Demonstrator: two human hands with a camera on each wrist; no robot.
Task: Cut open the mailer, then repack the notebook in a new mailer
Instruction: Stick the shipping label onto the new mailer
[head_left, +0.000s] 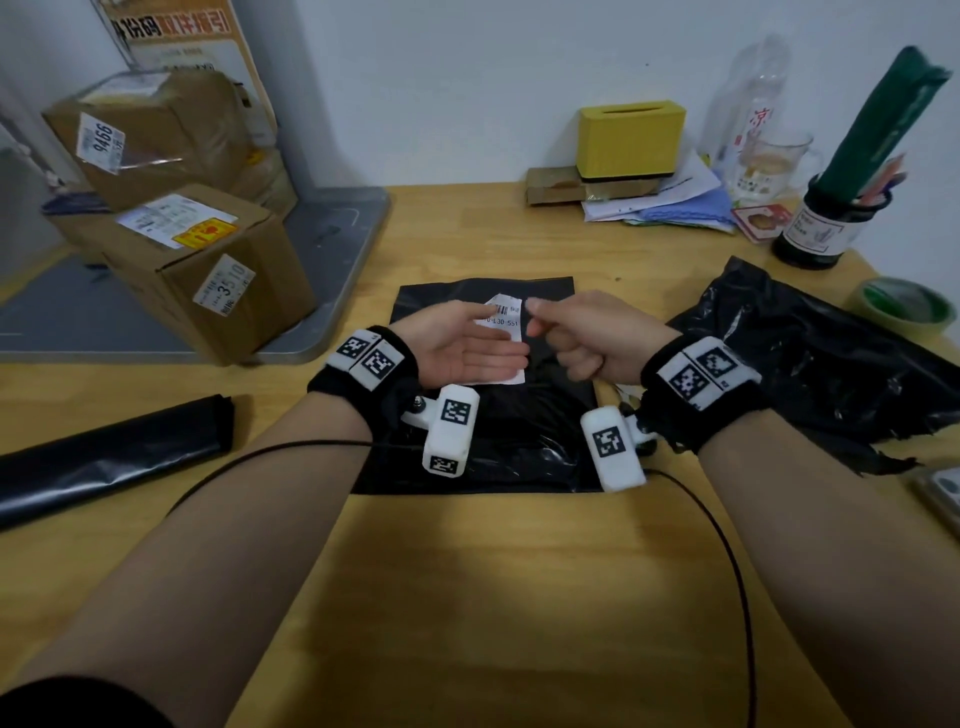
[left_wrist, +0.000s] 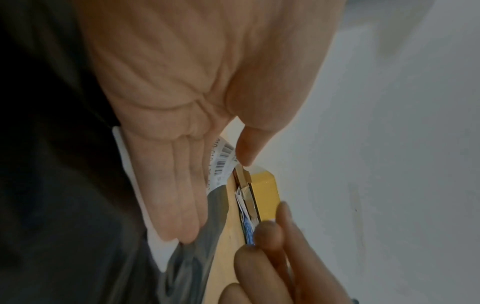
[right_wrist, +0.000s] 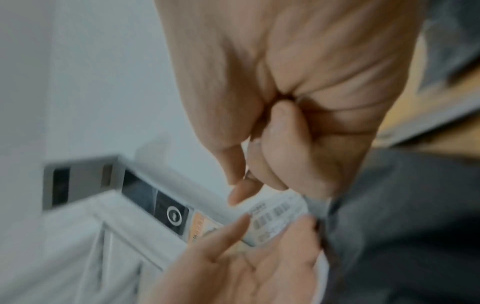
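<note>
A black mailer (head_left: 519, 441) lies flat in the middle of the wooden table. Just above it my left hand (head_left: 483, 338) holds a white barcode label (head_left: 506, 312), thumb on its top and straight fingers behind it. The left wrist view shows the thumb tip on the label (left_wrist: 223, 156). My right hand (head_left: 540, 319) is curled, with thumb and forefinger tips together right beside the label's upper right corner; I see nothing between them. The right wrist view is blurred and shows the label (right_wrist: 278, 216) just below those fingertips. No notebook is in sight.
A crumpled, torn black mailer (head_left: 810, 364) lies at the right, and folded black mailers (head_left: 114, 457) at the left. Cardboard boxes (head_left: 208, 270) stand at the back left. A yellow box (head_left: 628, 137), papers, a pen pot (head_left: 826, 223) and green tape (head_left: 904, 306) line the back right.
</note>
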